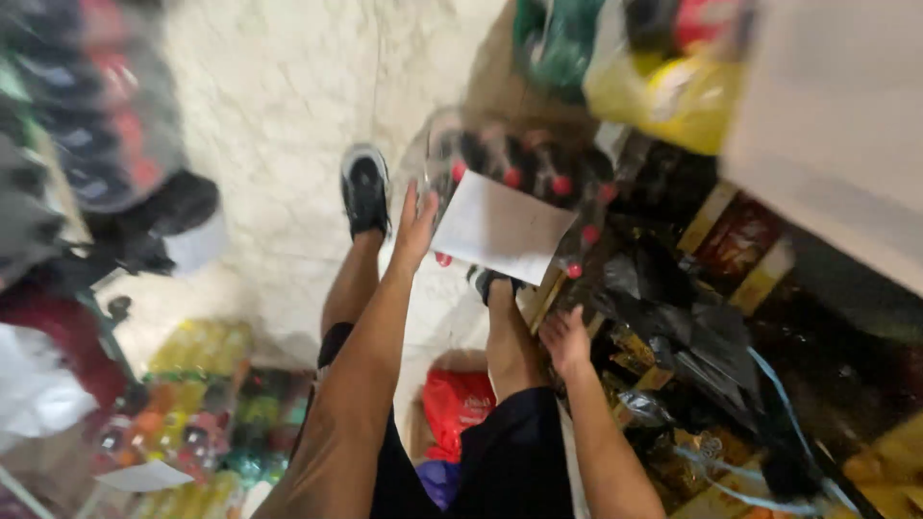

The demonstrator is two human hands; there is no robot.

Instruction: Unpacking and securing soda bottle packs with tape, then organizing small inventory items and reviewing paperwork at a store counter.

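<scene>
My left hand reaches forward with fingers straight, touching the left side of a shrink-wrapped pack of dark bottles with red caps that has a white sheet of paper on top. My right hand hangs lower, fingers spread, beside black plastic bags and wrapped goods on the right. It holds nothing. My legs and black shoes stand on a pale marble floor. The picture is blurred by motion.
Packs of coloured drink bottles lie at the lower left. More wrapped bottle packs stand at the upper left. A red bag sits between my legs. Yellow and green bags are stacked at the upper right.
</scene>
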